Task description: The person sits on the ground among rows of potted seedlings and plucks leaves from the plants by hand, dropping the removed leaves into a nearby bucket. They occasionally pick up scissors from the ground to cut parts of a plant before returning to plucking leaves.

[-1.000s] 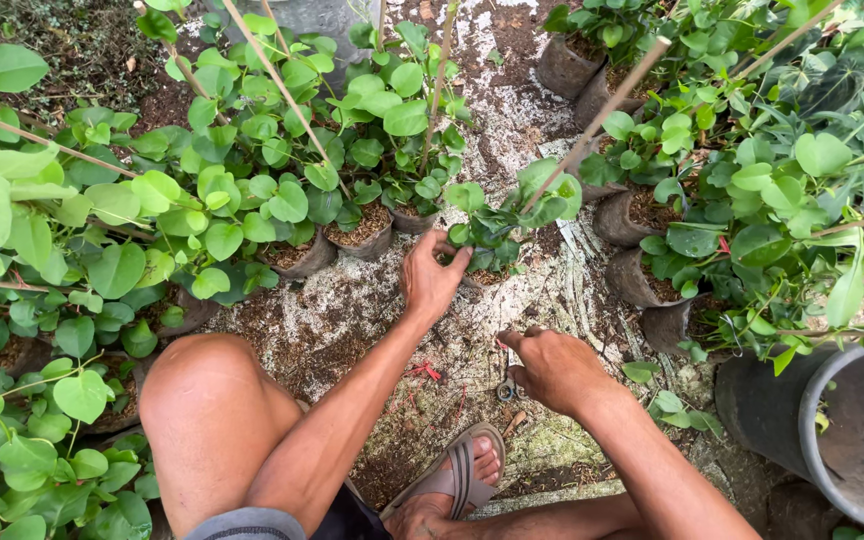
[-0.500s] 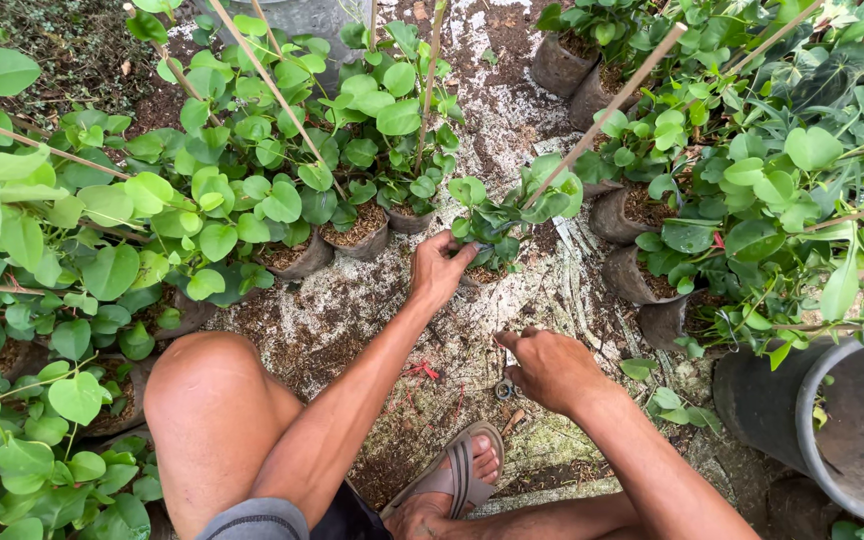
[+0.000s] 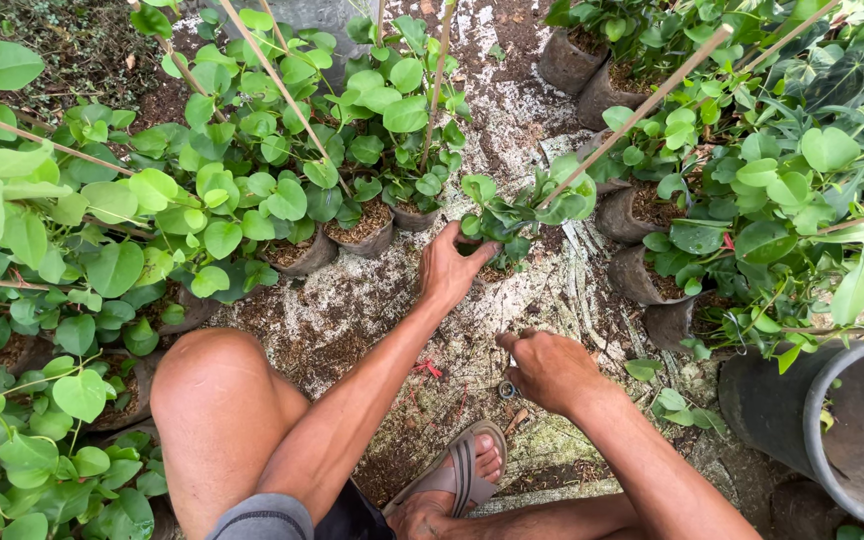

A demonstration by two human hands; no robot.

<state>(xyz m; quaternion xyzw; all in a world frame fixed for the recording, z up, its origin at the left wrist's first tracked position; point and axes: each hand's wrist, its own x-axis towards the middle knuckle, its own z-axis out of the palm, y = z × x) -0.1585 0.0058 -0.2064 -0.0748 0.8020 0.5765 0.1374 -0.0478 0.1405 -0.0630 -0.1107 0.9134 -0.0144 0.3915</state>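
Head view | left hand (image 3: 449, 268) grips potted seedling (image 3: 512, 215) | right hand (image 3: 549, 368) fisted (contents hidden)

You get soft, even daylight from overhead with only faint shadows under the round green leaves (image 3: 222, 235), mild glare on the pale speckled concrete ground (image 3: 512, 110), sharp focus throughout, and slight wide-angle stretching at the edges.

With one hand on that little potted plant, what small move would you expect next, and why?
Probably drawing the small potted plant toward the knee: the left hand already grips its base, the pot stands alone on bare ground, and the right hand waits nearby, closed.
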